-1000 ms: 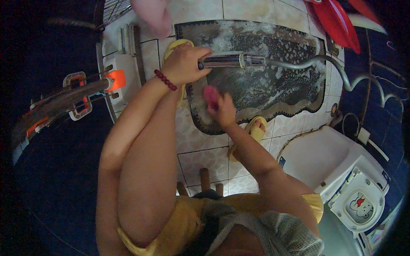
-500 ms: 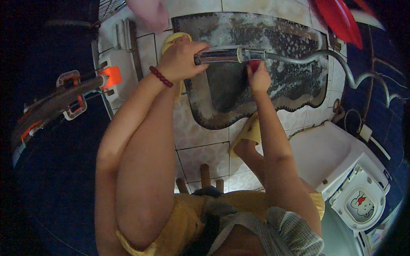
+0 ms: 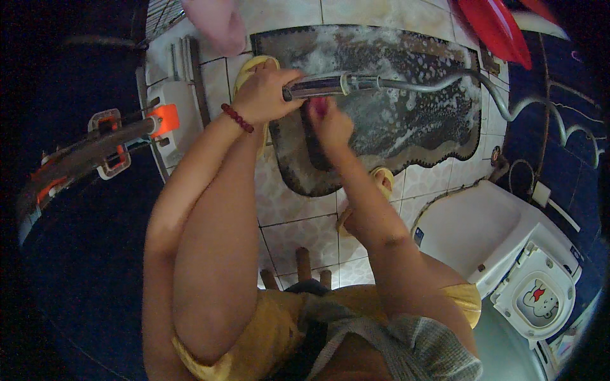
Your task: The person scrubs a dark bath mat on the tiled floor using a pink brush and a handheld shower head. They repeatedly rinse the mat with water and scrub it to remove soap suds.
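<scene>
A dark floor mat (image 3: 406,117) with a grey, wavy border lies on the tiles, spotted with water and white suds. My left hand (image 3: 262,94), a dark red bead bracelet at its wrist, is closed round a clear and silver shower head (image 3: 318,86). The grey shower hose (image 3: 426,85) leads from it to the right across the mat. Just below the shower head, my right hand (image 3: 333,130) grips a dark pink scrubber (image 3: 319,105) against the mat's left part. Fingers and the shower head hide most of the scrubber, so its exact shape cannot be seen.
Yellow slippers (image 3: 250,68) are on my feet at the mat's edge. A white toilet (image 3: 470,228) stands at the right, its lid raised. Red plastic (image 3: 495,32) and pink cloth (image 3: 219,25) hang at the top. An orange-tipped pole (image 3: 166,118) is at the left.
My right hand has swept left with the scrubber, from the mat's middle to its left part. My left hand and the shower head have shifted slightly left.
</scene>
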The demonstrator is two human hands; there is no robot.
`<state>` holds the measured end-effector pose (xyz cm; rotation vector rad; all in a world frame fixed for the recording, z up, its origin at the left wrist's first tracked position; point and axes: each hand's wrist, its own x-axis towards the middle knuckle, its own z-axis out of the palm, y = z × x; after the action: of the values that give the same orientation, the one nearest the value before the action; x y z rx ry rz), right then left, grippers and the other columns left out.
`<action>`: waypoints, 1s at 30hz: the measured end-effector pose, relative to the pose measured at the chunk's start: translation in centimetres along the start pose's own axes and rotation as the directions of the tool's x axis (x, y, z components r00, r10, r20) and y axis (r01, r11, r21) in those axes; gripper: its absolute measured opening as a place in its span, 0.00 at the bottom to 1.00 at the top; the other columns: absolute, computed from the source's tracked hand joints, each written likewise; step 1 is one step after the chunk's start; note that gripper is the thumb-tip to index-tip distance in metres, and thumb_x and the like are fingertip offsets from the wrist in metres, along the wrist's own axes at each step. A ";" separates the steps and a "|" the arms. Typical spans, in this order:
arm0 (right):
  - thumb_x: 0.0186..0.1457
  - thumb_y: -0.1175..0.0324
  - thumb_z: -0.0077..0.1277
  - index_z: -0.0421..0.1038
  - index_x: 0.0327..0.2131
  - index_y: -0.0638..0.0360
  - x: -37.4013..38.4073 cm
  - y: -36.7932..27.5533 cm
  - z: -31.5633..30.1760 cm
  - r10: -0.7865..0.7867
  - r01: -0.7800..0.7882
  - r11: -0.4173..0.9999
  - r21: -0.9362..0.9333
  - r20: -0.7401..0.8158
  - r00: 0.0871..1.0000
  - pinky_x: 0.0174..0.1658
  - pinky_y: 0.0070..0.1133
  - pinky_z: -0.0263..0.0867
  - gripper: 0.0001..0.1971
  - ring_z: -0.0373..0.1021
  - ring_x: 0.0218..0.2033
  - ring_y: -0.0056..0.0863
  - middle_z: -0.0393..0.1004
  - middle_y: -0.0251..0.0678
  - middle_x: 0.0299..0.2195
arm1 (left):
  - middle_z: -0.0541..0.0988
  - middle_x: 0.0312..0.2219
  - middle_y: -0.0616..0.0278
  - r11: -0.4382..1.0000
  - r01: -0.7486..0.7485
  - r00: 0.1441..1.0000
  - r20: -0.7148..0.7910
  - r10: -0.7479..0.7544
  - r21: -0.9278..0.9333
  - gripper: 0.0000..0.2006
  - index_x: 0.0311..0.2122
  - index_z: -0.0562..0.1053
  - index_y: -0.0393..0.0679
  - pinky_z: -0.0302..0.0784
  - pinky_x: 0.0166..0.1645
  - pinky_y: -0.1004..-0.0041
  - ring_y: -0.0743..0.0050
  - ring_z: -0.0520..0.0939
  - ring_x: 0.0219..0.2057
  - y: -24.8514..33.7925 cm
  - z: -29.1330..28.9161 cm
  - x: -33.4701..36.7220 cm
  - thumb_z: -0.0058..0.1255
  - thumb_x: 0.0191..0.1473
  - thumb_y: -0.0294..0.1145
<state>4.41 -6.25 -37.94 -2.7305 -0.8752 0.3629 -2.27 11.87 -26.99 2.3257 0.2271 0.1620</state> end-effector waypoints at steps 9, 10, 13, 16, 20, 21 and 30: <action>0.43 0.60 0.53 0.61 0.49 0.47 -14.6 -1.7 3.1 -0.211 0.189 0.974 0.127 0.184 0.960 0.17 0.30 0.64 0.26 0.68 0.15 0.35 0.73 0.38 0.23 | 0.76 0.26 0.57 0.998 -0.026 0.999 -0.035 0.024 -0.049 0.17 0.34 0.73 0.46 0.69 0.39 0.63 0.52 0.73 0.31 0.0 -0.1 0.0 0.55 0.35 0.39; 0.43 0.61 0.53 0.60 0.50 0.47 -16.7 -0.1 3.4 -0.258 0.235 0.959 0.159 0.149 0.955 0.17 0.29 0.64 0.28 0.68 0.15 0.35 0.73 0.37 0.22 | 0.77 0.26 0.57 0.998 -0.044 0.998 -0.049 0.042 -0.033 0.17 0.34 0.73 0.46 0.69 0.39 0.63 0.52 0.73 0.31 0.3 -0.2 -0.1 0.55 0.35 0.38; 0.43 0.61 0.53 0.56 0.53 0.46 -18.8 2.8 4.2 -0.341 0.321 0.936 0.148 0.139 0.930 0.17 0.28 0.64 0.31 0.68 0.14 0.35 0.72 0.37 0.20 | 0.76 0.25 0.57 0.998 -0.052 0.997 -0.065 0.051 -0.019 0.16 0.34 0.73 0.46 0.70 0.38 0.63 0.53 0.74 0.30 0.1 0.0 -0.3 0.55 0.35 0.38; 0.43 0.59 0.52 0.55 0.52 0.47 -10.4 -1.0 1.9 -0.188 0.179 0.981 0.072 0.137 0.973 0.18 0.30 0.64 0.30 0.69 0.15 0.36 0.73 0.39 0.21 | 0.76 0.24 0.57 0.998 -0.035 0.999 -0.037 0.033 -0.048 0.16 0.34 0.73 0.46 0.70 0.37 0.63 0.53 0.75 0.29 -0.5 0.5 -0.3 0.55 0.35 0.38; 0.41 0.61 0.55 0.63 0.45 0.51 -5.0 -3.5 1.6 0.136 -0.139 0.989 0.041 0.069 0.988 0.20 0.32 0.64 0.25 0.69 0.17 0.37 0.73 0.39 0.20 | 0.76 0.24 0.57 0.997 -0.044 0.999 -0.016 0.043 -0.068 0.15 0.33 0.73 0.46 0.70 0.37 0.61 0.53 0.75 0.31 0.6 -0.4 1.2 0.55 0.36 0.38; 0.41 0.60 0.55 0.63 0.45 0.52 -7.8 -1.8 3.3 0.019 -0.021 0.998 0.052 0.042 0.999 0.20 0.32 0.65 0.25 0.70 0.17 0.37 0.72 0.39 0.20 | 0.76 0.24 0.57 0.998 -0.034 0.999 0.019 0.035 -0.048 0.15 0.33 0.73 0.46 0.70 0.37 0.61 0.53 0.75 0.31 1.0 -0.7 1.5 0.55 0.36 0.38; 0.41 0.58 0.54 0.61 0.48 0.48 -11.0 -0.9 1.6 -0.123 0.118 0.990 0.081 0.056 0.991 0.21 0.31 0.65 0.27 0.70 0.19 0.37 0.73 0.40 0.19 | 0.76 0.27 0.55 0.999 -0.009 1.000 0.013 0.010 -0.037 0.16 0.35 0.72 0.47 0.70 0.37 0.60 0.49 0.74 0.33 -1.0 0.5 -0.5 0.55 0.37 0.40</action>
<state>-5.24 -11.81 -37.38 -2.5934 -1.0145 0.4477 -2.80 12.09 -28.02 2.2907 0.2049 0.1543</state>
